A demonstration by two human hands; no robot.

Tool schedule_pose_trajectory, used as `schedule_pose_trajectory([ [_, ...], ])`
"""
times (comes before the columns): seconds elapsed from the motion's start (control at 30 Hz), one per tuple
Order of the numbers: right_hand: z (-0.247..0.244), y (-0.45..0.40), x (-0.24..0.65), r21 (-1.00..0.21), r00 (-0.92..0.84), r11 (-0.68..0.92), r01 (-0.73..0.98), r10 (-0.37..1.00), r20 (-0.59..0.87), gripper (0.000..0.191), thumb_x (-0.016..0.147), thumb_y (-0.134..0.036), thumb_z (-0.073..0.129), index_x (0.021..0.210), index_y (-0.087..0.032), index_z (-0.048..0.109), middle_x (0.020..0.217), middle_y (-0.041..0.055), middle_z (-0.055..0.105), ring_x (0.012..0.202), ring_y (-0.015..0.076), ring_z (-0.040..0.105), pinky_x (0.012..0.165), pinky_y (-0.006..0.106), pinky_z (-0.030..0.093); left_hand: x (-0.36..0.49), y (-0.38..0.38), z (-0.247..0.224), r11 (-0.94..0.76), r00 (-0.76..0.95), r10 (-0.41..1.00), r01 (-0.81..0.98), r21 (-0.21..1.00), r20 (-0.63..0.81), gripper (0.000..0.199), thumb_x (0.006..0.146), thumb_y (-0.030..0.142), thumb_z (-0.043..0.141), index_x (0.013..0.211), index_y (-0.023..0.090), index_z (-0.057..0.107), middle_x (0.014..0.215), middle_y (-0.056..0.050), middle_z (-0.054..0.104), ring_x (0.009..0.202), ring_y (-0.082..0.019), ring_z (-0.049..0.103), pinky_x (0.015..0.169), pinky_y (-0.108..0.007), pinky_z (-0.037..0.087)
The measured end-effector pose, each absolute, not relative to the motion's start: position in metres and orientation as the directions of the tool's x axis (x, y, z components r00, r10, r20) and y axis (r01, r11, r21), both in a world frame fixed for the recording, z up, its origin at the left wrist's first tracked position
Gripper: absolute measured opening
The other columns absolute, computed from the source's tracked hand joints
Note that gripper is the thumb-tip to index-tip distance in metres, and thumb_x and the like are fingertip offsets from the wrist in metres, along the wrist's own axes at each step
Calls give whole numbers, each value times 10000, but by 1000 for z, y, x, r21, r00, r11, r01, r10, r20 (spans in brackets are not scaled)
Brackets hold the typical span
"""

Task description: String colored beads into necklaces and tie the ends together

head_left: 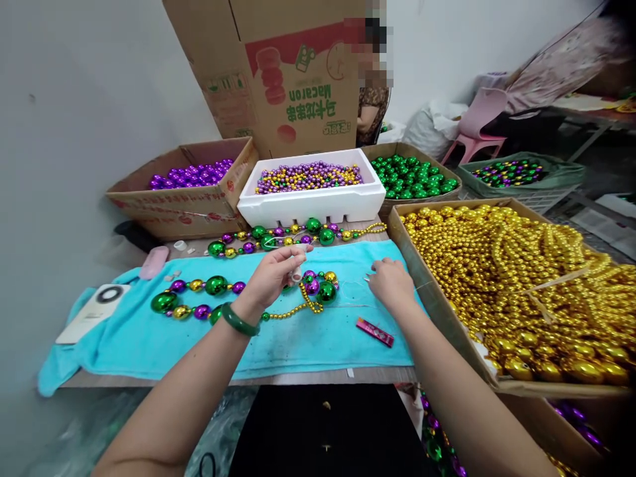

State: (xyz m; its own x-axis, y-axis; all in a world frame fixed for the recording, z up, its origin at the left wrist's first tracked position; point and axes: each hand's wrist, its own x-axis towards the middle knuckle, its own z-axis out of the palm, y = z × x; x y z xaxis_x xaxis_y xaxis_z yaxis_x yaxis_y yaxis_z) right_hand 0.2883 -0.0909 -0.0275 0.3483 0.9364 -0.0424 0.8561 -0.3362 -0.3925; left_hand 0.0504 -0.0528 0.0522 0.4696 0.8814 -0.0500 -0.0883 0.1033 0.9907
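Note:
My left hand [271,278], a green bangle at its wrist, is raised over the turquoise towel [318,348]. Its thumb and forefinger are pinched together; what lies between them is too small to make out. A white band shows at one finger. Below and beside this hand is a bead necklace [166,303] of green, purple and gold balls, with a string of small gold beads [293,311]. My right hand [391,285] is curled shut near the towel's right edge, small pale points showing at its fingertips. Clear thread [355,289] lies loosely between the hands.
A red lighter [374,332] lies on the towel. A second necklace [258,232] lies behind. Around stand a foam box [313,209] of mixed beads and cartons of purple [193,215], green [417,179] and gold beads [517,265]. A person [372,106] sits beyond.

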Motion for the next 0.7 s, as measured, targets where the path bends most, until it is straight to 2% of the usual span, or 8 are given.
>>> schedule_pose_trajectory([
  [0.1, -15, -86, 275, -598, 260, -198, 777, 965, 18, 231, 802, -122, 489, 915, -151, 688, 1069, 145, 629, 1037, 262, 542, 869, 360, 407, 50, -55, 54, 101, 457, 888, -91, 991, -48, 196, 712, 305, 680, 722, 137, 579, 1151, -73, 598, 461, 10, 430, 384, -161, 304],
  [0.2, -3, -81, 257, -737, 152, -92, 670, 988, 14, 183, 794, -204, 550, 919, -184, 682, 921, 56, 681, 805, 171, 601, 723, 278, 463, 49, -56, 54, 106, 453, 890, -90, 990, -54, 199, 704, 311, 684, 722, 138, 587, 1107, -69, 613, 460, 8, 425, 386, -162, 303],
  [0.3, 8, -80, 232, -979, -18, 25, 203, 1000, 21, 248, 726, -270, 621, 958, -192, 664, 886, 28, 685, 631, 126, 576, 529, 234, 442, 50, -57, 55, 96, 448, 893, -85, 992, -48, 201, 701, 317, 686, 732, 139, 596, 1053, -62, 623, 457, 4, 422, 388, -165, 301],
  [0.37, 14, -80, 216, -994, -121, 29, -110, 992, 42, 276, 655, -262, 669, 921, -187, 668, 862, 24, 684, 604, 120, 575, 478, 218, 415, 50, -57, 56, 83, 447, 893, -75, 994, -41, 213, 709, 329, 679, 713, 137, 585, 969, -52, 632, 455, -2, 422, 391, -164, 298],
  [0.4, 16, -80, 209, -985, -153, 15, -170, 987, 42, 261, 631, -257, 681, 881, -184, 673, 816, 17, 683, 589, 116, 573, 465, 210, 407, 51, -57, 57, 75, 446, 894, -68, 995, -37, 222, 713, 334, 675, 696, 136, 575, 916, -44, 633, 454, -5, 422, 393, -164, 298],
  [0.47, 19, -79, 198, -984, -181, -13, -179, 983, 20, 181, 618, -247, 684, 778, -164, 672, 677, 0, 657, 534, 102, 553, 443, 198, 391, 52, -57, 57, 59, 440, 898, -55, 997, -30, 230, 713, 331, 673, 673, 134, 561, 843, -32, 623, 453, -11, 427, 396, -163, 302],
  [0.57, 27, -75, 195, -996, -112, -9, -85, 994, 1, 67, 649, -208, 649, 639, -146, 625, 535, -27, 600, 440, 71, 502, 401, 180, 362, 52, -56, 58, 51, 383, 923, -41, 998, -31, 195, 702, 308, 677, 716, 143, 573, 787, -16, 606, 471, -33, 468, 418, -171, 363],
  [0.7, 62, -62, 213, -995, 41, 37, 98, 998, 42, 94, 697, -98, 595, 614, -141, 582, 469, -38, 578, 379, 62, 496, 355, 155, 331, 38, -52, 79, -101, 270, 958, 7, 995, 95, 126, 740, 266, 628, 755, 154, 574, 693, 8, 578, 479, -50, 490, 519, -230, 493],
])
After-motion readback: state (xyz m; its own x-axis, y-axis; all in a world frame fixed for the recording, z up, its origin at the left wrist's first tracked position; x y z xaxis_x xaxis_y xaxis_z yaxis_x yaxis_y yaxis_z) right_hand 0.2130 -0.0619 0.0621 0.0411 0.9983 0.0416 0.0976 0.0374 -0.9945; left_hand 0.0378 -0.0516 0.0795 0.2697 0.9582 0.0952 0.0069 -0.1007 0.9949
